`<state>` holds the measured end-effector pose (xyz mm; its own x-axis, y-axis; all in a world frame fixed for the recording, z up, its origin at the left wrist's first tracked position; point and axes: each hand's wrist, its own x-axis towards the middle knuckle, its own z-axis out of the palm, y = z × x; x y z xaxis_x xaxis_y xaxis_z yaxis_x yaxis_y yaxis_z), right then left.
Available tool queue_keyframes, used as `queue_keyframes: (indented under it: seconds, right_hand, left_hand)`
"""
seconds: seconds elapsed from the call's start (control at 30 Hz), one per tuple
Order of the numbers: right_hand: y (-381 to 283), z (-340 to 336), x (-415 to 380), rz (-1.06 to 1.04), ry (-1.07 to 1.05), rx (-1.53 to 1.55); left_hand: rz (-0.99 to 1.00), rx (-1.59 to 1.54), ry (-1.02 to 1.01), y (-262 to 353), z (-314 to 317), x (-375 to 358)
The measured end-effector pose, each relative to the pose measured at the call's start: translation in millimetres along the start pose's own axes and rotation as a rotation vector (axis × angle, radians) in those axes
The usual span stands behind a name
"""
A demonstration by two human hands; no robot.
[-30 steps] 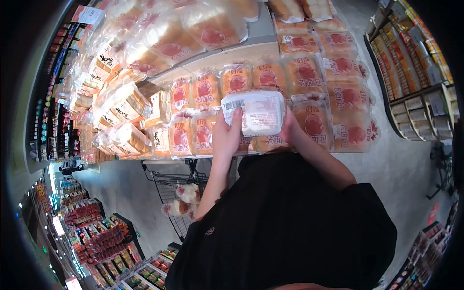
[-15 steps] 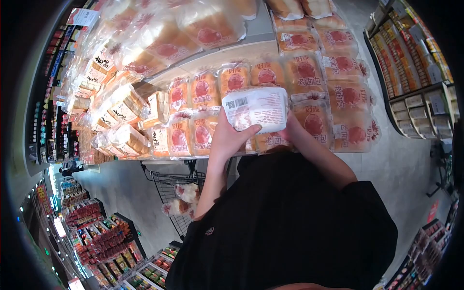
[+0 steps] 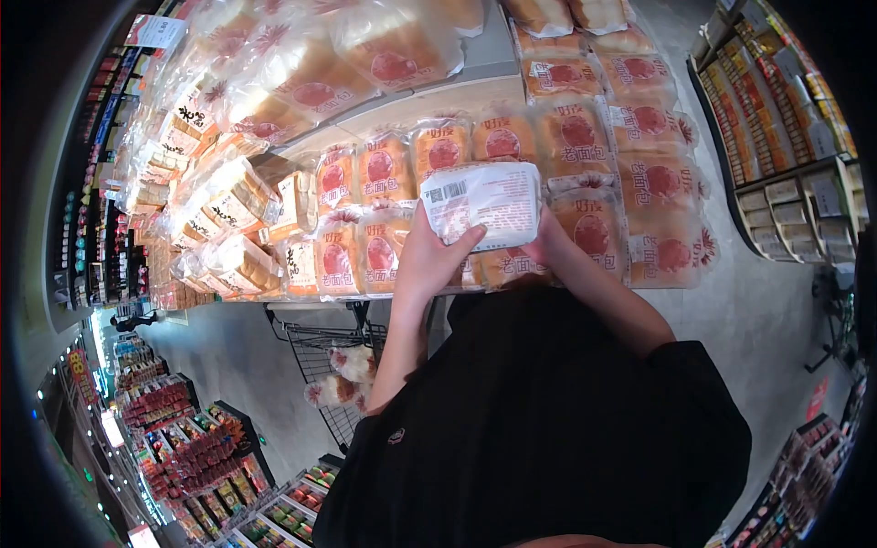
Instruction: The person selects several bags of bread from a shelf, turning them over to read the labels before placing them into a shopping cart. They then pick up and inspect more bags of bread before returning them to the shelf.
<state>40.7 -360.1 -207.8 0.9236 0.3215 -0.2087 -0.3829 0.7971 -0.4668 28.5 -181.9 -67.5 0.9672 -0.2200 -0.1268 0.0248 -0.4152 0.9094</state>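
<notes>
A white package (image 3: 481, 196) with a barcode and small red print faces me, held up over the bread display. My left hand (image 3: 437, 258) closes on its lower left side, the thumb lying across the printed face. At the right edge my right hand (image 3: 550, 239) grips it, with most fingers hidden behind. Rows of bagged bread (image 3: 386, 169) with red round prints lie just beneath and behind the package. Several bags of sliced bread (image 3: 236, 201) are piled to the left of my hands.
A wire shopping cart (image 3: 315, 342) with bagged bread (image 3: 354, 363) in it stands below the display's front edge. Larger bread bags (image 3: 393, 50) sit on a raised tier at the back. Stocked shelves (image 3: 776, 100) line the right; snack racks (image 3: 196, 447) stand lower left.
My left thumb has shifted slightly up and left across the package's face. The package has tilted a little, and both hands still hold it.
</notes>
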Motion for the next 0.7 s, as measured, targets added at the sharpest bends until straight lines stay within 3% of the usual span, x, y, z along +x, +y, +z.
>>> queue_keyframes:
  seconds: [0.13, 0.23, 0.43, 0.7]
  right_hand:
    - [0, -7, 0, 0.015, -0.036, 0.062]
    - [-6, -6, -5, 0.069, -0.024, 0.122]
    - [0, -16, -2, 0.027, -0.097, 0.117]
    - [3, -24, -2, 0.02, -0.123, 0.111]
  left_hand:
    - [0.149, -0.153, -0.076, -4, -3, -1]
    - [0.136, -0.207, -0.087, 13, -1, -6]
    - [0.116, 0.009, 0.018, 9, 9, -4]
    - [0.226, 0.01, 0.081, -13, 15, 3]
